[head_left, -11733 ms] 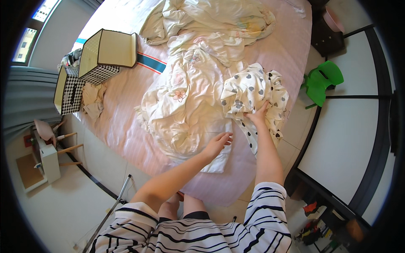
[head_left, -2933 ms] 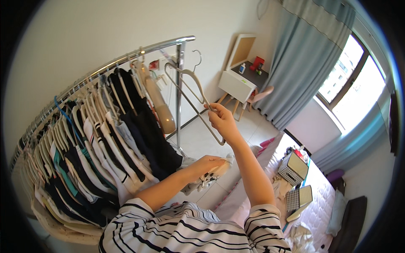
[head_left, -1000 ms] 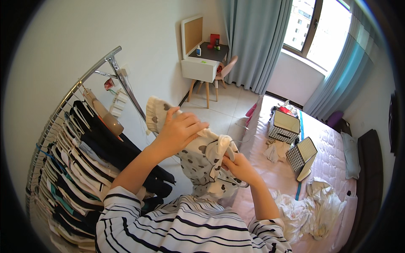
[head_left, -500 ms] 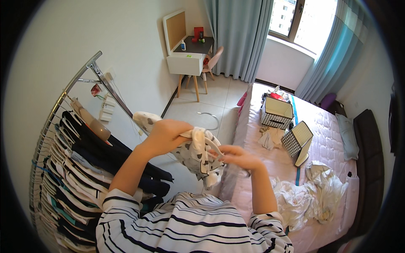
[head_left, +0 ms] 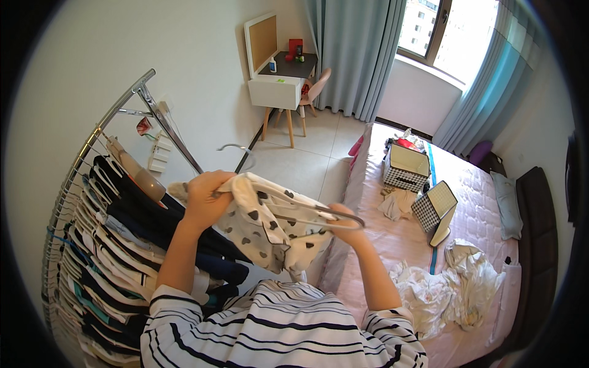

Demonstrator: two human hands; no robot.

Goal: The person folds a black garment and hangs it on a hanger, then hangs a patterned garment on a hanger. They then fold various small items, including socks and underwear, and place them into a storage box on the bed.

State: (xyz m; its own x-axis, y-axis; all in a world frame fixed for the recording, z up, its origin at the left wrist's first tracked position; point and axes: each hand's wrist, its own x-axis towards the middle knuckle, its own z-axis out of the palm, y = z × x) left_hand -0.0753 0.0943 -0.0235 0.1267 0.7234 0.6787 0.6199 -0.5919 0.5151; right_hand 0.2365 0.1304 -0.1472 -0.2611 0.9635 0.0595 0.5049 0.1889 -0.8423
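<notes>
In front of me I hold a cream garment [head_left: 264,233] printed with dark hearts, its lower part hanging in loose folds. My left hand [head_left: 207,199] is closed on the garment's bunched upper edge. A pale clothes hanger [head_left: 307,208] runs partly inside the cloth, and its curved end sticks out on the right. Around that end my right hand [head_left: 345,226] is closed, its fingers partly hidden by the hanger. The hanger's hook points up and away, beyond the garment.
A metal clothes rack [head_left: 92,138] packed with hung clothes stands at my left. On my right is a bed [head_left: 380,245] with two checkered storage boxes [head_left: 405,178] and crumpled white cloth [head_left: 429,288]. A desk [head_left: 279,92] and a pink chair [head_left: 318,86] are at the far wall.
My left hand has moved left and a little down, and the garment is spread wider. The hanger has swung so that its end now projects past my right hand.
</notes>
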